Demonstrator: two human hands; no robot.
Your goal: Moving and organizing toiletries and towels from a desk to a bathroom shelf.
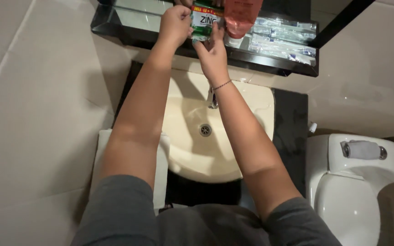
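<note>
Both my arms reach up to a dark glass shelf (124,32) above the sink. My left hand (175,23) is closed on the left edge of a green and white sachet pack (202,20) that stands on the shelf. On the pack's right lower edge, my right hand (214,51) pinches it with the fingers. A thin bracelet sits on my right wrist. A red-orange tube (240,16) stands just right of the green pack, touching it.
Several clear-wrapped packets (283,38) lie on the shelf's right half. Below is a cream sink (251,105) with a tap (213,100) and drain (205,130). A white toilet (352,182) stands at the right, a white bin (103,150) at the left.
</note>
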